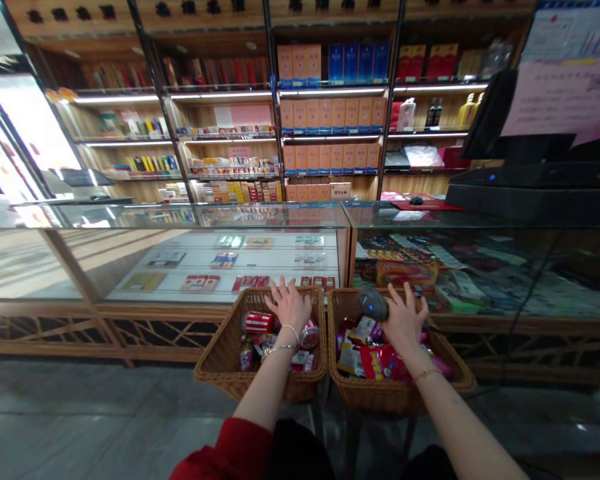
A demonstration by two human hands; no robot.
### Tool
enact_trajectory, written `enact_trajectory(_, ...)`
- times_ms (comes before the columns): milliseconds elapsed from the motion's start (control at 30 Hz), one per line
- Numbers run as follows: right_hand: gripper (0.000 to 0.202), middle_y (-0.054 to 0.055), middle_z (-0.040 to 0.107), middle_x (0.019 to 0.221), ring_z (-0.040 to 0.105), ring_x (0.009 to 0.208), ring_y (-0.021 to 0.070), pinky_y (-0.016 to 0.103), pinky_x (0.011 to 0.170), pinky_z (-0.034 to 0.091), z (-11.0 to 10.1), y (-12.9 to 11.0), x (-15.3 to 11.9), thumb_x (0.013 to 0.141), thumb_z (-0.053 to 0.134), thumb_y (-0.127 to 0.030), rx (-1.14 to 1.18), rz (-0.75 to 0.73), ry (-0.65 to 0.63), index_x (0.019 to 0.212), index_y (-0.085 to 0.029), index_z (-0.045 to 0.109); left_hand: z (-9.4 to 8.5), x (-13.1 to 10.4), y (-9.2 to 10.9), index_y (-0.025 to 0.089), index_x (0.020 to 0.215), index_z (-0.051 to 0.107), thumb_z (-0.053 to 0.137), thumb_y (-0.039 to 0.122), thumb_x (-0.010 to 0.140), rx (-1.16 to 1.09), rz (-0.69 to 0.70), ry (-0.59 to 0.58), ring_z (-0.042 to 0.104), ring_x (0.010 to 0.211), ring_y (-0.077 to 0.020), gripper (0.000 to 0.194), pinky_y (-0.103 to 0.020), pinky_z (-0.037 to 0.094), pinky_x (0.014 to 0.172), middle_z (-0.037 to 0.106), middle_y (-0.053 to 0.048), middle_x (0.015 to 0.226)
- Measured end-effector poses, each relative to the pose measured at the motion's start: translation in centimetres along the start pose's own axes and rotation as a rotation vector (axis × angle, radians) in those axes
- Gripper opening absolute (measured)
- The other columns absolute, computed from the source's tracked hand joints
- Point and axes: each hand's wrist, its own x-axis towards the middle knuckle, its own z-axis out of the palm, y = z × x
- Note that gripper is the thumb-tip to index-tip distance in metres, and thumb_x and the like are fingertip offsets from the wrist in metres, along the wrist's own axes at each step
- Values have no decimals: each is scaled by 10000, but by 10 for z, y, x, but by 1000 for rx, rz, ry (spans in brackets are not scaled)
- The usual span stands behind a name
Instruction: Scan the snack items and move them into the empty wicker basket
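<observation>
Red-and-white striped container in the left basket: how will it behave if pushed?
The striped container may roll, since it looks rounded and appears to lie on its side. It probably won't get far: the left basket's raised walls surround it. Its smooth-looking surface could be slippery.

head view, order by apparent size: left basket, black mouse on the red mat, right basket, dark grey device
1. Left basket and right basket: too alike to rank
2. Dark grey device
3. Black mouse

Red left sleeve [230, 447], two left-wrist bracelets [283, 347], thin gold-toned right-wrist bracelet [427, 373], black clothing [300, 455]
</observation>
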Motion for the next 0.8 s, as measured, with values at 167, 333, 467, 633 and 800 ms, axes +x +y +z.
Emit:
enact_trajectory(167, 360, 46, 593, 1421, 247, 1462, 306, 610, 1130, 130, -4, 17, 2, 772, 493, -133, -28, 25, 12, 1048, -210, 711, 8, -1, 23, 183, 1389, 504, 555, 345, 818, -15, 49, -27, 188, 1514, -371, 596, -674, 192, 1179, 342, -145, 1609)
enact_trajectory(333, 346, 51, 605, 1407, 243, 1458, 317, 621, 1119, 142, -9, 39, 1, 788, 497, -154, -54, 50, 41, 1056, -213, 708, 20, -7, 49, 185, 1387, 511, 538, 363, 833, -32, 122, -48, 180, 1517, -363, 582, -654, 187, 1192, 344, -122, 1612)
enact_trajectory(467, 334, 62, 590, 1423, 239, 1458, 333, 632, 1104, 154, -10, 55, -3, 783, 524, -182, -84, 71, 42, 1063, -215, 703, 25, -16, 69, 193, 1390, 503, 558, 349, 811, -35, 189, -92, 176, 1518, -361, 603, -656, 173, 1195, 323, -112, 1625)
enact_trajectory(633, 350, 56, 592, 1422, 247, 1453, 328, 619, 1113, 142, -10, 72, -8, 782, 508, -158, -125, 103, 37, 1072, -202, 699, 31, -25, 89, 205, 1400, 493, 563, 363, 813, -41, 267, -130, 168, 1523, -348, 611, -645, 161, 1202, 329, -110, 1622)
enact_trajectory(800, 350, 56, 587, 1427, 232, 1456, 316, 623, 1111, 143, -7, 87, -13, 790, 493, -156, -140, 152, 51, 1068, -203, 700, 34, -33, 108, 207, 1412, 477, 584, 364, 811, -25, 346, -191, 177, 1521, -347, 631, -642, 153, 1207, 346, -118, 1613)
